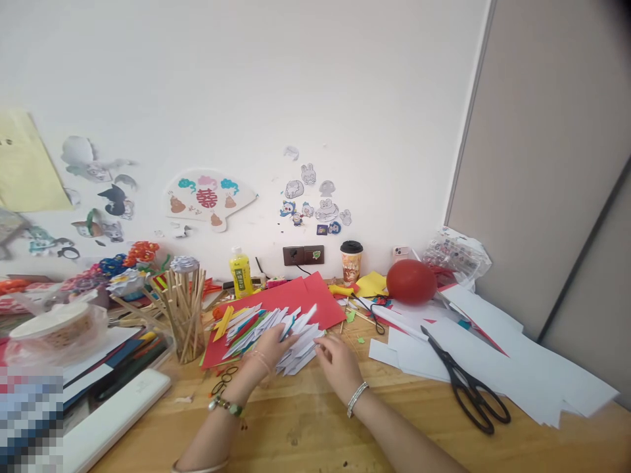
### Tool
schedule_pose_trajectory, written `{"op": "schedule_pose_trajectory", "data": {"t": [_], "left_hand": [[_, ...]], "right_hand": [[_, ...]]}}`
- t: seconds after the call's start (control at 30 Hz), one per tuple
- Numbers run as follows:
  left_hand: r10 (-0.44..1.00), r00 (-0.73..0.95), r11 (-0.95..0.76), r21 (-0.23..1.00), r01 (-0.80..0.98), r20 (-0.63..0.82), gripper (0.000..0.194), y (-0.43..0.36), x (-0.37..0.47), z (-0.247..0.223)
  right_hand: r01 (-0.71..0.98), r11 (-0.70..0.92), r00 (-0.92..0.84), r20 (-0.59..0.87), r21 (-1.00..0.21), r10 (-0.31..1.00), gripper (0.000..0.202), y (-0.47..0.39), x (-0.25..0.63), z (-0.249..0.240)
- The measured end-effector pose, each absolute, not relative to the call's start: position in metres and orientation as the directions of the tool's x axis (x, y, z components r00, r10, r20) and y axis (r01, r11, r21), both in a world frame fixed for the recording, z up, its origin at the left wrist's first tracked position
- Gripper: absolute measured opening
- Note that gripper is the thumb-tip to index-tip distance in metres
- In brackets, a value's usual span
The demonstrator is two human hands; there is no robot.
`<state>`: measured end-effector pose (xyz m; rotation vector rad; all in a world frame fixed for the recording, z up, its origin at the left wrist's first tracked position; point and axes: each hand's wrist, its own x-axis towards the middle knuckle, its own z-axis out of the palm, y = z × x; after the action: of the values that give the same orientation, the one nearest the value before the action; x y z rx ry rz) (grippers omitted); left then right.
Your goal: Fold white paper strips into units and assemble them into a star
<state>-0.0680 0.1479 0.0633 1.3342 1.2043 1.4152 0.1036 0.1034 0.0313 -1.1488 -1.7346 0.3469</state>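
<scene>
Perhaps to steady paper strips (266,323) beneath, the left hand (270,349) curled loosely beside the half-closed right hand (342,365), holds unclear.

The only view looks from the wearer's head, above the near side of the wooden surface (296,433), forward and tilted down, facing the white wall (374,85) at 12 o'clock and taking in a gray panel (552,164) toward 2 o'clock. It sits near the work: forearms enter from 7 and 5 o'clock, with the left hand (273,347) and right hand (340,362) below the frame's middle, while the wall fills most of the upper half.
</scene>
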Motion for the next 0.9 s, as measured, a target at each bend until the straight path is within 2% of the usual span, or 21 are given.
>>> {"op": "schedule_pose_trajectory", "data": {"t": [0.07,0.13,0.23,0.33,0.4,0.57,0.77,0.9], "left_hand": [[0.976,-0.020,-0.211,0.971,0.109,0.215,0.021,0.140,-0.053,0.065],[0.972,0.050,-0.234,0.956,0.175,0.229,0.025,0.133,-0.040,0.065],[0.961,0.124,-0.273,0.919,0.284,0.248,0.027,0.126,-0.028,0.065],[0.958,0.146,-0.282,0.906,0.315,0.247,0.025,0.125,-0.026,0.064],[0.959,0.160,-0.274,0.917,0.289,0.235,0.025,0.125,-0.026,0.064],[0.968,0.166,-0.209,0.968,0.135,0.186,0.028,0.117,-0.023,0.067],[0.968,0.240,-0.071,0.997,0.000,0.069,0.034,0.106,-0.016,0.066],[0.958,0.260,-0.110,0.993,-0.050,0.120,0.029,0.106,-0.012,0.059]], "right_hand": [[0.390,0.435,0.036,0.486,-0.811,0.873,0.023,0.107,0.105,0.034],[0.254,0.351,0.105,0.387,-0.901,0.916,0.029,0.109,0.108,0.038],[0.112,0.272,0.144,0.287,-0.956,0.947,0.030,0.110,0.111,0.042],[0.054,0.242,0.143,0.247,-0.969,0.958,0.025,0.110,0.112,0.045],[0.064,0.248,0.148,0.255,-0.967,0.956,0.022,0.110,0.112,0.046],[0.168,0.351,0.205,0.381,-0.921,0.902,0.020,0.108,0.114,0.050],[0.205,0.370,0.268,0.415,-0.906,0.869,0.021,0.104,0.113,0.054],[0.294,0.357,0.259,0.434,-0.886,0.863,0.019,0.102,0.108,0.050]]}}
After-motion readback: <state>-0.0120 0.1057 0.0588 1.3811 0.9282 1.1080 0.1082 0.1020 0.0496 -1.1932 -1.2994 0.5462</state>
